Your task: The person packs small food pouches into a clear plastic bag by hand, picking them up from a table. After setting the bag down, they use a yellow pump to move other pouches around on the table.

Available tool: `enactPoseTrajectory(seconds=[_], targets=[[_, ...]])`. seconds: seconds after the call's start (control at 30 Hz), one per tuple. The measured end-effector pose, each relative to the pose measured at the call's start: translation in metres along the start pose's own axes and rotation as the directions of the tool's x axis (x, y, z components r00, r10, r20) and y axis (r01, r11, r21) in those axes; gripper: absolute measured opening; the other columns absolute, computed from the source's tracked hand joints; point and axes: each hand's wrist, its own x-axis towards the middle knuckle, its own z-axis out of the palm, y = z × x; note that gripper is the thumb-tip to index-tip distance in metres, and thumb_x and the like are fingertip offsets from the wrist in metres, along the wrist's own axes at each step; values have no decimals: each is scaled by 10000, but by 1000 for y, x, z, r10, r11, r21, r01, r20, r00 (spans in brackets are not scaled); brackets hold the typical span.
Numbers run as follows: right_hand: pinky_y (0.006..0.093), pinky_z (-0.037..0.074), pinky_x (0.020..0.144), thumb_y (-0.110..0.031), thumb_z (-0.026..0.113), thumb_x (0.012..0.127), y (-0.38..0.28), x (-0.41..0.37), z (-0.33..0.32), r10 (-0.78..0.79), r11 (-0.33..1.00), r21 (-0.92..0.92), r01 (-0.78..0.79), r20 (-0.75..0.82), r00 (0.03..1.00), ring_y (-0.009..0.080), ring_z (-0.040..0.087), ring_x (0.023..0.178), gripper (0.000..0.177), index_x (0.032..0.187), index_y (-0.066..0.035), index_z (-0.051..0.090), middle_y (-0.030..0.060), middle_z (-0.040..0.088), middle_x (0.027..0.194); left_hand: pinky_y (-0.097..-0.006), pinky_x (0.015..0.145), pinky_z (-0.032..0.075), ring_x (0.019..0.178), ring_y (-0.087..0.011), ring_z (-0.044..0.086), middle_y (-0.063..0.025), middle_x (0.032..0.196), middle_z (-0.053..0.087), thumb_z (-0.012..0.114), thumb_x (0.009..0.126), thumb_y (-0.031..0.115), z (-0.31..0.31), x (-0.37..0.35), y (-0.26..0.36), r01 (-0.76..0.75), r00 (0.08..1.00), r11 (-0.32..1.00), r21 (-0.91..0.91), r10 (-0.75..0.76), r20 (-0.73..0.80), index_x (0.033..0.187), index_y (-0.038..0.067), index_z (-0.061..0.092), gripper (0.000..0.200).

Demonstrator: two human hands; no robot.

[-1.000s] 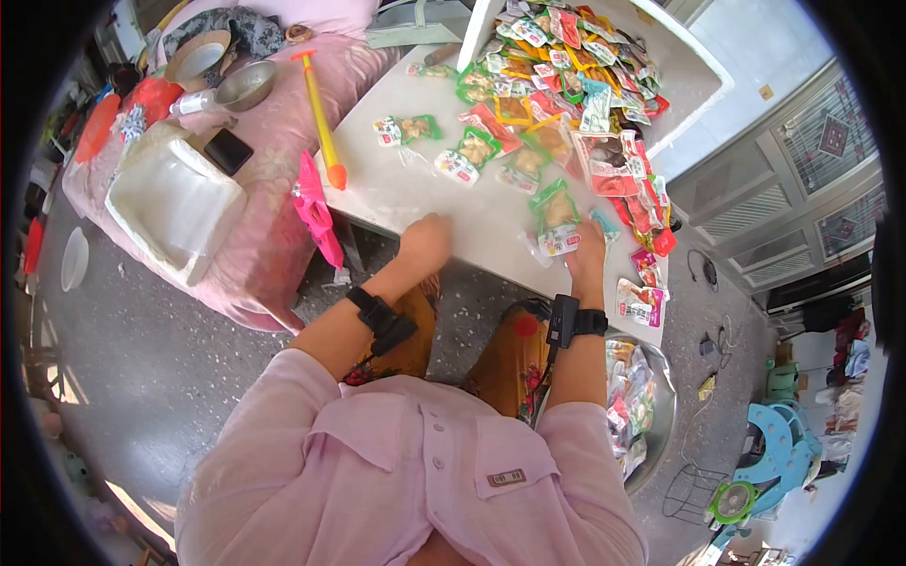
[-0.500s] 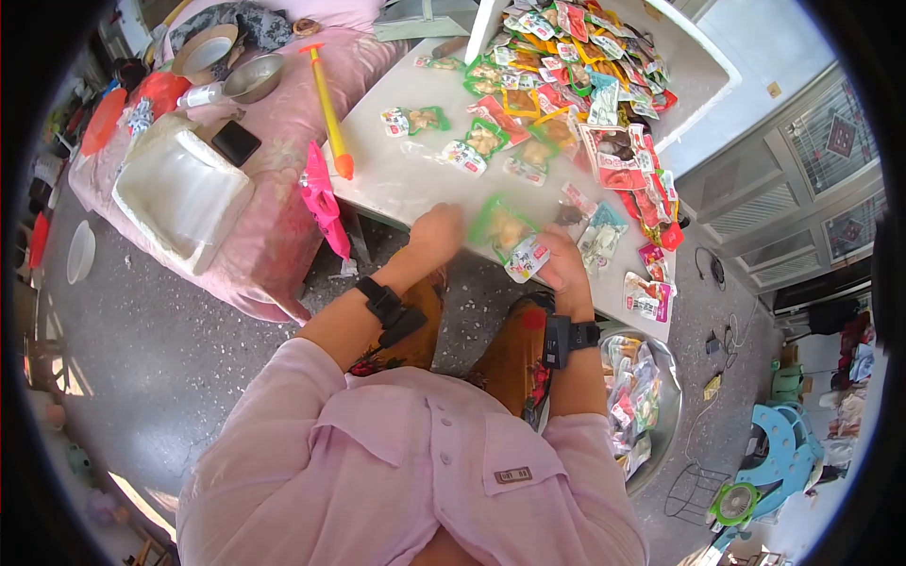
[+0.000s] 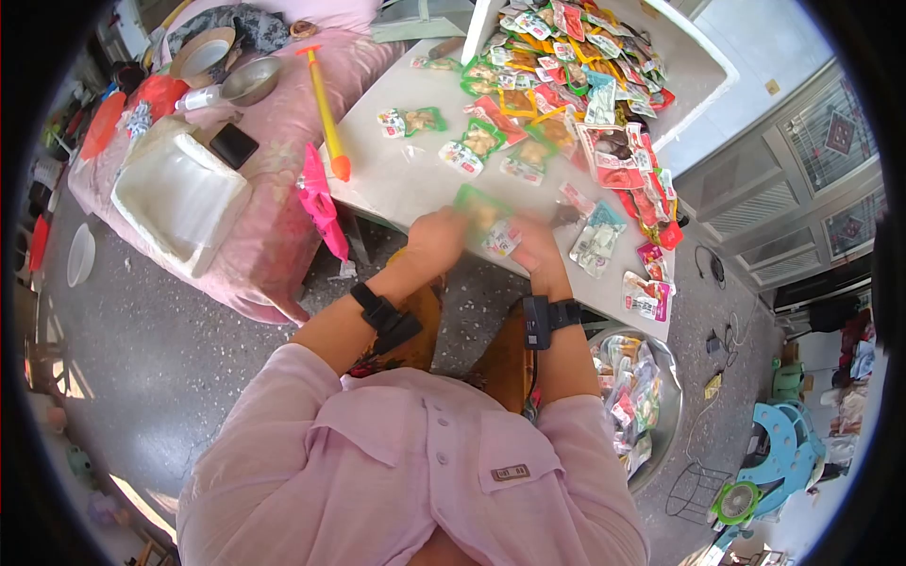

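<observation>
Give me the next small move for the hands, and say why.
Probably steady the green-edged food packet with the left hand: the right hand holds it by its white-labelled end, while the left hand is close beside the packet, though blur hides whether they touch.

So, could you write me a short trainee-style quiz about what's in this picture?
1. True or false: the packet in the right hand is partly green.

2. Where is the metal basin?
A) on the pink bed cover
B) beside the table
C) inside the white box

3. How many black wrist straps does the person wear?

Key:
1. True, though the packet is blurred.
2. B.
3. Two, one on each wrist.
</observation>
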Motion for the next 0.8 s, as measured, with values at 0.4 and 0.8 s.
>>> enactPoseTrajectory(seconds=[0.4, 0.8], targets=[[262, 424, 446, -100, 542, 723, 3, -24, 46, 121, 652, -740, -167, -116, 986, 151, 527, 567, 295, 986, 21, 486, 95, 546, 758, -403, 517, 440, 593, -312, 527, -112, 675, 497, 490, 712, 116, -6, -8, -3, 59, 998, 997, -44, -60, -6, 757, 73, 500, 63], [254, 443, 451, -27, 470, 731, 19, 13, 64, -83, 973, -229, 15, -287, 954, 170, 530, 552, 108, 824, 16, 501, 110, 530, 737, -385, 543, 443, 626, -289, 535, -93, 677, 499, 517, 680, 102, -7, -3, -7, -20, 995, 999, -44, 16, -94, 733, 88, 516, 55]])
